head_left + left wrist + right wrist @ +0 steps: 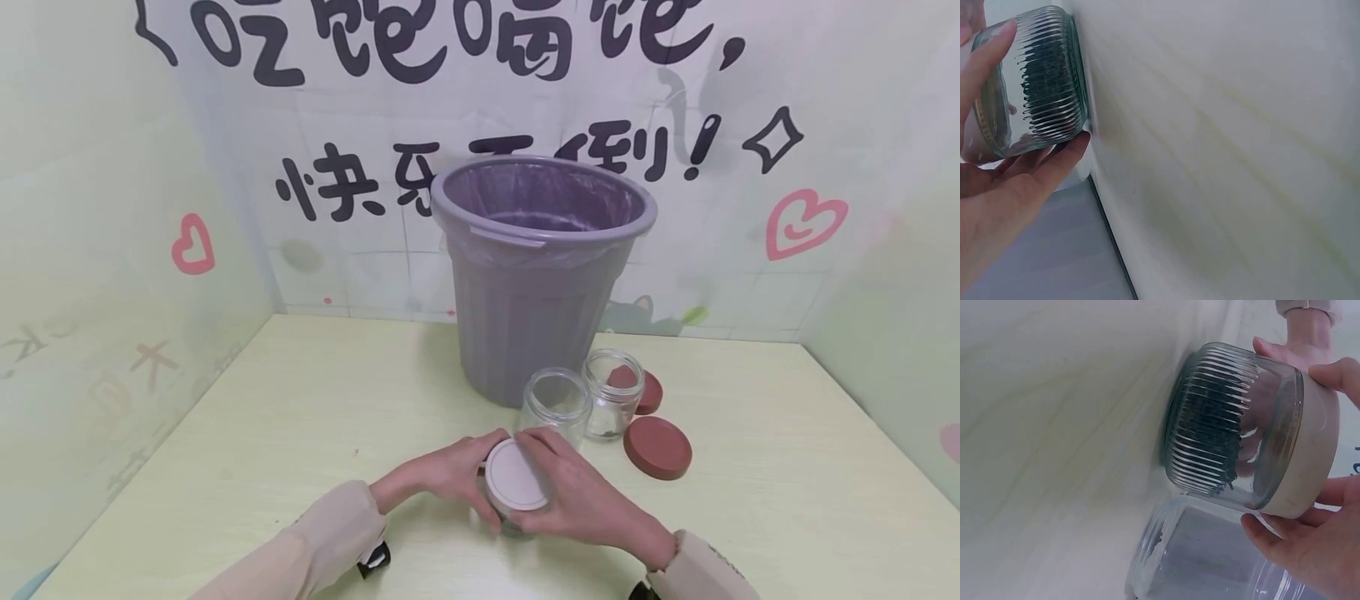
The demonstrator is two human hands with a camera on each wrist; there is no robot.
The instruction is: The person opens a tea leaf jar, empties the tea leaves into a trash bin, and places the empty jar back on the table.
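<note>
Between my two hands stands a ribbed glass jar [1210,425] with dark contents in its lower part and a pale lid [516,475] on top. My left hand [459,472] grips the jar from the left, thumb and fingers spread around the glass. From the right, my right hand [573,492] holds the lid, its fingers curled round the rim. The jar's base is at the table surface in both wrist views. Just behind the right hand is an open glass jar [557,398], its lower part partly hidden by that hand.
A large purple-grey bin [536,317] with a clear liner stands at the back middle. A second open glass jar [613,390] is beside its base. Two dark red lids lie to the right, a nearer lid [657,448] and a farther lid [651,393]. Printed walls enclose the table [330,392].
</note>
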